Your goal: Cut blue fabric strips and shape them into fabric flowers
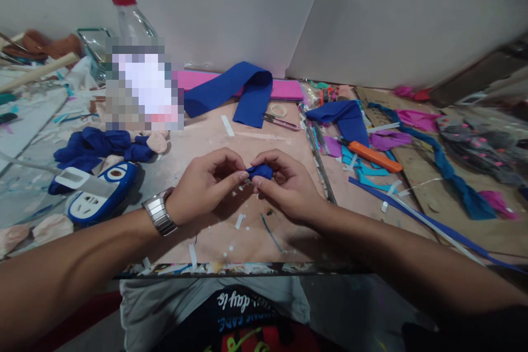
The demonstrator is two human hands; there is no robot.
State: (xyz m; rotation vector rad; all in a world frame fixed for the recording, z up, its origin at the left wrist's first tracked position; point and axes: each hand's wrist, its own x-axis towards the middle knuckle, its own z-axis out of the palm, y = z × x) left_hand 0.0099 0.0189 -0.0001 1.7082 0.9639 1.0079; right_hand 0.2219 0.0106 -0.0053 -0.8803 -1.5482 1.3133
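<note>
Between both hands, above the middle of the table, is a small folded piece of blue fabric (262, 171). My left hand (208, 179) pinches its left end between thumb and forefinger. On the other side my right hand (291, 184) grips the same piece, thumb in front and fingers curled behind it. Parts of the fabric are hidden by the fingertips. Behind the hands a wide blue fabric strip (247, 88) lies looped, with small thread snips (282, 122) and a roll of tape (278, 110) beside it.
On the left are a blue-and-white power strip (103, 192), bunched blue fabric (93, 146) and a red-capped bottle (132, 16). An orange utility knife (373, 155) lies at right among scraps, near another blue strip (346, 118). A pink stack (289, 89) sits by the wall.
</note>
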